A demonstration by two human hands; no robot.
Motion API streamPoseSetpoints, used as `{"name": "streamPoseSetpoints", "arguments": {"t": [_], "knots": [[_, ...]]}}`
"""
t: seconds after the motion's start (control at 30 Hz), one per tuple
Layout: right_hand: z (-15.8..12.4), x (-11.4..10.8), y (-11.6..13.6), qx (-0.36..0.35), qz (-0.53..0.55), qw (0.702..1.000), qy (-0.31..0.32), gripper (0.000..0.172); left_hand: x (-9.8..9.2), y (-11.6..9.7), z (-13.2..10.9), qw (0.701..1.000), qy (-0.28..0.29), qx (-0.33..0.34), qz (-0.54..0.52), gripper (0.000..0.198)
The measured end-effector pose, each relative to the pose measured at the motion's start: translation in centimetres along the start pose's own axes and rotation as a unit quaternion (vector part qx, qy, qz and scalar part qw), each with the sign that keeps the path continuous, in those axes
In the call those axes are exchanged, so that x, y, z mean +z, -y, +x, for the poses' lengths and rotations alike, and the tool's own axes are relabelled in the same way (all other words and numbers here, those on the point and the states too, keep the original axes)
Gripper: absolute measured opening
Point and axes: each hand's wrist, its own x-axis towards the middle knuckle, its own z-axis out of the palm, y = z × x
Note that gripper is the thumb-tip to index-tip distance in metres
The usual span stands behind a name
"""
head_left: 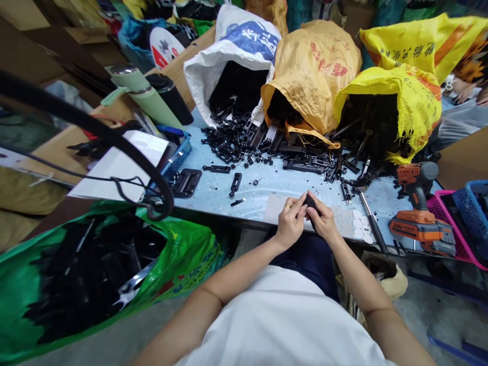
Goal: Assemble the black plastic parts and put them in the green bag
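Close to the table's front edge, my left hand (291,219) and my right hand (322,216) meet around a small black part (310,203). Fingers of both hands are closed on it, and they cover much of its shape. Beneath them a pale grey sheet (271,207) lies on the light blue tabletop (213,193). To the left of my hands are a black bracket piece (235,184), a thin black strip (238,202) and a small screw-like piece (257,181).
White (202,76), orange (324,66) and yellow sacks (415,96) spill black parts (236,137) at the back. An orange cordless drill (419,218) and a hammer (371,218) lie at right. A green bag (190,244) of black parts sits left. Another person's hand (463,91) shows far right.
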Motion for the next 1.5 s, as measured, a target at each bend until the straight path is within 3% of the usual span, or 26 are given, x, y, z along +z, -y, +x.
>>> {"name": "streamPoseSetpoints", "arguments": {"t": [0.13,0.2,0.3,0.37,0.47,0.53,0.6,0.63,0.7,0.77,0.83,1.0,1.13,1.23,1.3,1.4,1.5], "knots": [[0.0,0.5,-0.8,-0.047,-0.012,0.999,0.016,0.051,-0.7,1.0,0.7,0.996,0.03,0.07,-0.035,0.039],[0.1,0.7,-1.4,-0.057,-0.032,0.998,0.022,0.052,-0.7,1.8,0.7,0.996,0.033,0.074,-0.037,0.037],[0.9,-0.1,-2.0,-0.056,-0.108,0.99,0.072,0.049,0.0,2.7,0.0,1.0,0.016,0.026,-0.009,0.036],[2.1,-2.1,-2.4,-0.035,-0.197,0.975,0.093,0.045,0.3,3.2,-0.4,0.998,0.017,-0.028,0.049,0.036],[4.9,-7.3,-2.9,0.06,-0.362,0.93,-0.005,0.04,0.0,3.7,-0.1,0.978,0.102,-0.031,0.179,0.041],[7.0,-11.1,-3.3,0.153,-0.467,0.865,-0.104,0.04,-0.3,3.6,1.0,0.946,0.214,0.04,0.238,0.047],[9.0,-14.2,-3.8,0.242,-0.532,0.797,-0.15,0.039,-0.4,3.2,2.3,0.9,0.326,0.113,0.266,0.044],[9.9,-15.3,-4.0,0.287,-0.546,0.772,-0.152,0.04,-0.4,3.0,3.0,0.877,0.367,0.137,0.277,0.041],[11.2,-16.6,-4.3,0.38,-0.53,0.749,-0.116,0.049,-0.4,2.5,3.8,0.844,0.412,0.155,0.307,0.037],[11.7,-17.2,-4.5,0.457,-0.476,0.748,-0.065,0.058,-0.5,2.2,4.0,0.834,0.411,0.142,0.339,0.036],[11.3,-17.2,-4.4,0.483,-0.454,0.747,-0.04,0.057,-0.9,2.2,3.7,0.838,0.391,0.118,0.361,0.036],[7.9,-15.9,-4.3,0.384,-0.549,0.735,-0.105,0.048,-1.8,2.9,2.7,0.838,0.38,0.08,0.384,0.03],[5.9,-15.1,-4.4,0.239,-0.584,0.759,-0.16,0.032,-1.0,2.7,2.8,0.844,0.405,0.096,0.338,0.026],[5.3,-14.5,-3.6,0.198,-0.578,0.774,-0.166,0.031,-0.5,2.5,3.1,0.844,0.417,0.089,0.325,0.024],[4.5,-13.5,-2.6,0.202,-0.55,0.806,-0.089,0.033,-0.3,2.7,3.3,0.846,0.417,0.079,0.323,0.025],[2.3,-10.9,-1.3,0.151,-0.487,0.85,0.134,0.033,-0.4,3.1,3.3,0.853,0.416,0.082,0.304,0.029],[-0.2,-8.1,-1.0,0.016,-0.471,0.836,0.282,0.032,-0.4,3.1,3.5,0.857,0.422,0.083,0.285,0.029]]}}
